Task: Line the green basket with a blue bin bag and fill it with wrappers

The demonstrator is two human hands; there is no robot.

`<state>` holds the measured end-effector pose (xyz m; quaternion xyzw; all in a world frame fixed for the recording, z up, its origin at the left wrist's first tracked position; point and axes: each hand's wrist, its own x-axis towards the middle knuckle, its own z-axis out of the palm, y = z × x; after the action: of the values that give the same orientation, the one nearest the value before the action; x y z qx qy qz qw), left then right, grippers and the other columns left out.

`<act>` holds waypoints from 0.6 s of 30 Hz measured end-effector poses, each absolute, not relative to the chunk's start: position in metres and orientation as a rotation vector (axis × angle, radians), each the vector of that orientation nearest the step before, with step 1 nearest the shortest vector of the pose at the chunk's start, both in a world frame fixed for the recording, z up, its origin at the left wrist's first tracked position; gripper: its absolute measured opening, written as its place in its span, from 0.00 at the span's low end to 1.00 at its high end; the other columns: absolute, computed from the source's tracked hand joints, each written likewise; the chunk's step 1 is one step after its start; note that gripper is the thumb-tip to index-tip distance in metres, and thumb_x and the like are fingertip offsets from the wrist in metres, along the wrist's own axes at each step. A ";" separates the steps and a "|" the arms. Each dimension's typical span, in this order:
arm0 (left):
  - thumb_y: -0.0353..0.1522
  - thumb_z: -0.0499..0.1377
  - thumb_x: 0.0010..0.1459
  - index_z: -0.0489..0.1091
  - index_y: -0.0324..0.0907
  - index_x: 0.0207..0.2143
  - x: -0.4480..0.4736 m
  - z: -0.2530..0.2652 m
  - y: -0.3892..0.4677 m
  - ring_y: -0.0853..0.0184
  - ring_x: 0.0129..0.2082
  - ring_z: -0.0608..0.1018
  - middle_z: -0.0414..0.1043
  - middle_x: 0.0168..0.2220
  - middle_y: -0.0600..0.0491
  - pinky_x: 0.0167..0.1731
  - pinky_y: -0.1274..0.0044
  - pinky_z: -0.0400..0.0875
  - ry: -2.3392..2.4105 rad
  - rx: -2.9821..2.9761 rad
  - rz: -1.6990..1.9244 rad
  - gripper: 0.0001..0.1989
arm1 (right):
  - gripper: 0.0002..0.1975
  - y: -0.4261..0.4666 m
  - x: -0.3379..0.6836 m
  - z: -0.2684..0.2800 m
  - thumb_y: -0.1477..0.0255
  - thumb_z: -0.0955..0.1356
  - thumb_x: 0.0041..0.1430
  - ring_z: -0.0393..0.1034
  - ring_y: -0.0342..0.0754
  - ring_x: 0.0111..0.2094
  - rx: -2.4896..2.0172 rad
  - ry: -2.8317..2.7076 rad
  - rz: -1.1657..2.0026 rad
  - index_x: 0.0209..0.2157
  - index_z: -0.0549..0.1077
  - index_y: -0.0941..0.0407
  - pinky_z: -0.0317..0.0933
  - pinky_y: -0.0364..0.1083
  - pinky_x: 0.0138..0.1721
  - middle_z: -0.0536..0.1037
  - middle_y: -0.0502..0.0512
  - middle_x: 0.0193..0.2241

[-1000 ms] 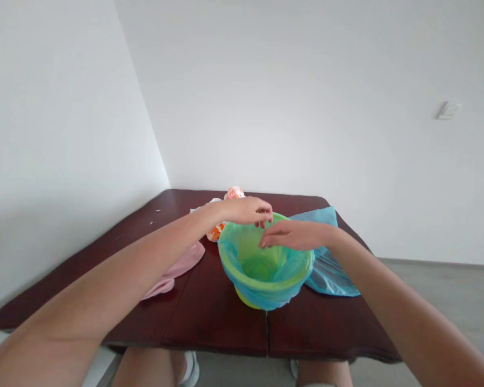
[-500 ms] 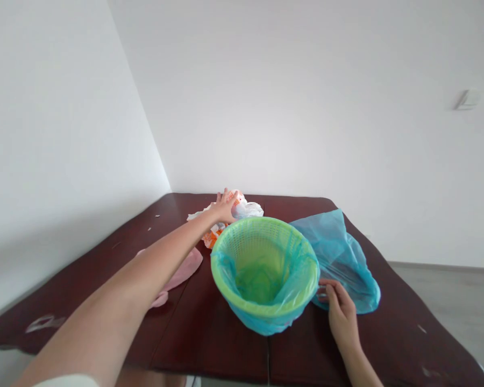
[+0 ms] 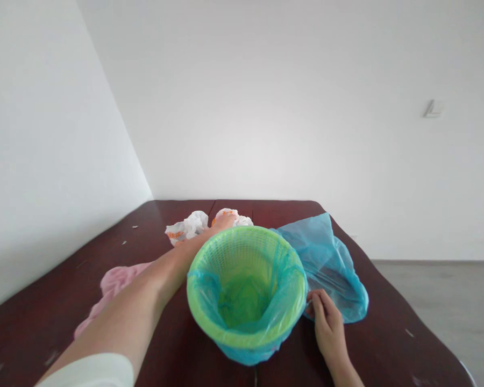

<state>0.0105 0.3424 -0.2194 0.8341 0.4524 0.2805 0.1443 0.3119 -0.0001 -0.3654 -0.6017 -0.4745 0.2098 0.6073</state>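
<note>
A green plastic basket (image 3: 248, 244) stands in front of me, with a thin blue garbage bag (image 3: 284, 317) lining part of its inside and folded over the near rim. My left hand (image 3: 225, 220) reaches past the basket's far side and is closed on a crumpled white-and-orange plastic bag (image 3: 244, 221); its fingertips are hidden. At the basket's right side, my right hand (image 3: 328, 322) is closed, thumb against fingers, on blue plastic by the rim. More blue plastic (image 3: 326, 258) spreads over the table just beyond that hand.
Another crumpled white-and-orange plastic bag (image 3: 189, 226) lies left of my left hand. A pink cloth (image 3: 119, 279) sits partly behind my left forearm. The dark red table (image 3: 387, 333) meets white walls at the back and left.
My left hand was spread over the crumpled bags and is now lower, closed on one of them. That bag has come apart from the other. The view has shifted slightly right.
</note>
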 end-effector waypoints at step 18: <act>0.44 0.80 0.61 0.74 0.45 0.57 -0.046 -0.011 0.168 0.59 0.43 0.84 0.82 0.48 0.50 0.45 0.71 0.79 0.280 2.425 0.979 0.29 | 0.30 0.003 0.315 -0.362 0.42 0.67 0.76 0.70 0.52 0.26 -1.418 -1.077 0.494 0.32 0.78 0.52 0.63 0.50 0.33 0.75 0.52 0.24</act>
<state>-0.0459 0.1683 -0.0110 0.8919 0.1029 0.3603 0.2531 0.3146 0.0032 -0.3617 -0.6122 -0.4651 0.2132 0.6029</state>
